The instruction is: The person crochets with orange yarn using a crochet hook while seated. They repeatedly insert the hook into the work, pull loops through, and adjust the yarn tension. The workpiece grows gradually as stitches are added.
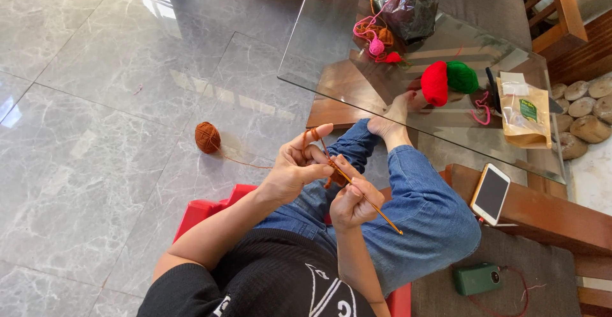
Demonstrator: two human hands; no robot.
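My left hand pinches a small rust-orange crochet piece, with the orange yarn looped over its raised forefinger. My right hand grips an orange crochet hook whose tip enters the piece and whose handle points down to the right. The yarn strand runs left across the floor to a rust-orange yarn ball. Both hands work above my lap in blue jeans.
I sit on a red stool. A glass table ahead carries red yarn, green yarn, pink yarn, a dark bag and a paper pouch. A phone and green device lie to the right.
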